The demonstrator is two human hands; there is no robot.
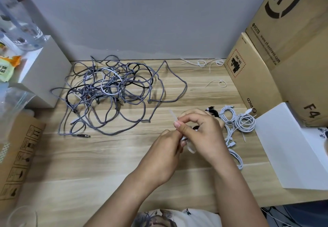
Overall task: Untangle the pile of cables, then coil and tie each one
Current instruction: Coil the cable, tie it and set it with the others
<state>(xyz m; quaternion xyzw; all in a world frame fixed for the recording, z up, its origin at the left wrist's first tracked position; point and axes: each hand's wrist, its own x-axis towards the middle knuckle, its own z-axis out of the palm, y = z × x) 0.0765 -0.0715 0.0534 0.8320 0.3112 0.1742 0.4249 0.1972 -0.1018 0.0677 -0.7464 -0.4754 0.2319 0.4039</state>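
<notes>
Lying on the wooden table, a tangled pile of cables is seen toward the back left. Nearer the front, a small black cable coil is held between both hands. A translucent zip tie is pinched by the curled fingers of the right hand, while the left hand is curled around the bundle from below. White coiled cables are laid just to the right.
</notes>
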